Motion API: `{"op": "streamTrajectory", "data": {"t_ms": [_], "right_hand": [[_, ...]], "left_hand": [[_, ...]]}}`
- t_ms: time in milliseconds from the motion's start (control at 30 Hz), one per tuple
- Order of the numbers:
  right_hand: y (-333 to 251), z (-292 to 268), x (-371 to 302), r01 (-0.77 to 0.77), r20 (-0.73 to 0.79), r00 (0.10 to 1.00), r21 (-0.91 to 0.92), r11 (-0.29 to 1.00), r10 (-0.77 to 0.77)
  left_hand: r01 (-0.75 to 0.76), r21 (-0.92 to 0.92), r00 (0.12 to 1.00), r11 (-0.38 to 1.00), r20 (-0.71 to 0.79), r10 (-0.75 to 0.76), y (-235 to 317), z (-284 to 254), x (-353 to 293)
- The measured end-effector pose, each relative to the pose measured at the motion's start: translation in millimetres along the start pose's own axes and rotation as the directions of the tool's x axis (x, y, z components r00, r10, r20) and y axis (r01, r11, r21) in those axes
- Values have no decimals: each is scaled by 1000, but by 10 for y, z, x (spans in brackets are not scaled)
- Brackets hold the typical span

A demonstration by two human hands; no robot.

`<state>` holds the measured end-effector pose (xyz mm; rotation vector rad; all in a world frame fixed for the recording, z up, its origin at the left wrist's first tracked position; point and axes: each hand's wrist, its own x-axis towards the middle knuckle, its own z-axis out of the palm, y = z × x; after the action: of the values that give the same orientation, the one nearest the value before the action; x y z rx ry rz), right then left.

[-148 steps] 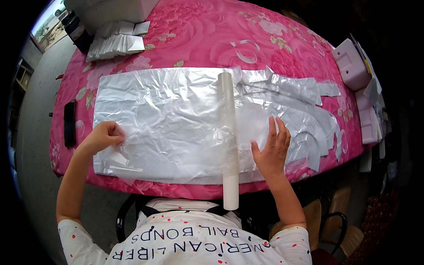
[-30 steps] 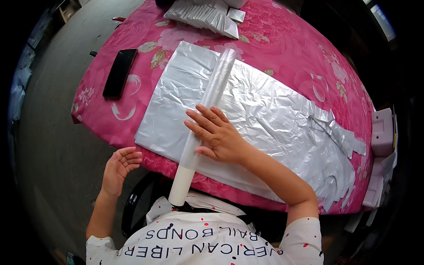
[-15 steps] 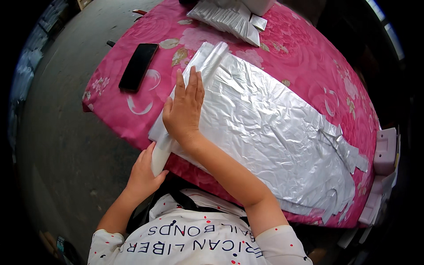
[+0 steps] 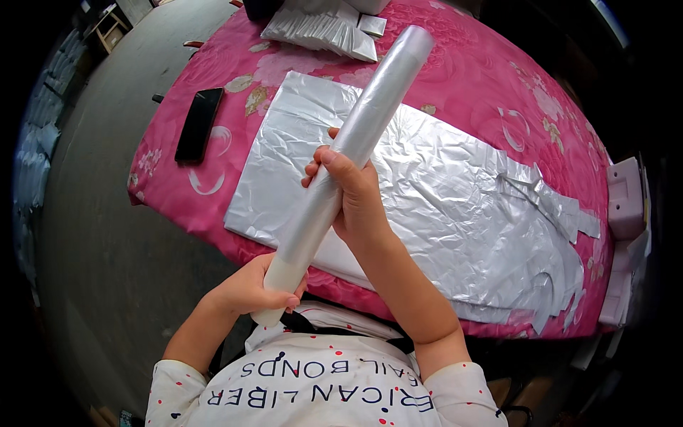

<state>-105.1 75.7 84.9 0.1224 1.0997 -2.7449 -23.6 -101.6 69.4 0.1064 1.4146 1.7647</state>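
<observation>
A long roll of clear plastic film (image 4: 377, 99) is held up at a slant over the table, its far end to the right. My right hand (image 4: 348, 185) wraps round its middle, thumb on top. Round the whitish lower end of the roll, close to my shirt, my left hand (image 4: 281, 288) is closed. Beneath the roll lies a flat stack of silvery, crinkled plastic sheets (image 4: 448, 192), with torn, ragged edges at its right end. Part of the stack is hidden by the roll and my right forearm.
A black phone (image 4: 200, 125) lies left of the sheets on the pink floral tablecloth (image 4: 171, 167). At the far edge sits a pile of folded silvery packets (image 4: 320, 32). Pale pink plastic bins (image 4: 626, 199) stand beyond the table's right edge.
The roll has been lifted off the sheets and now slants above them. My right hand went from lying flat with fingers stretched to gripping the roll; my left hand shifted right with its end.
</observation>
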Motion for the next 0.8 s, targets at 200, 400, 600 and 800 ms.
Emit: {"op": "streamTrajectory", "data": {"t_ms": [200,400,600,800], "right_hand": [[35,-123,-281,-46,20,999,98,994,45],[263,-292,-382,-15,-134,991,-70,997,6],[163,-512,-243,-75,-204,978,-110,991,51],[-783,-1357,187,15,-415,900,-277,961,-133]], "left_hand": [[99,-327,977,940,212,-29,-152,147,68],[20,41,993,999,-118,-15,-165,233,256],[143,173,963,975,-251,-97,-242,192,209],[439,-129,898,889,84,-432,-399,-53,-99]]}}
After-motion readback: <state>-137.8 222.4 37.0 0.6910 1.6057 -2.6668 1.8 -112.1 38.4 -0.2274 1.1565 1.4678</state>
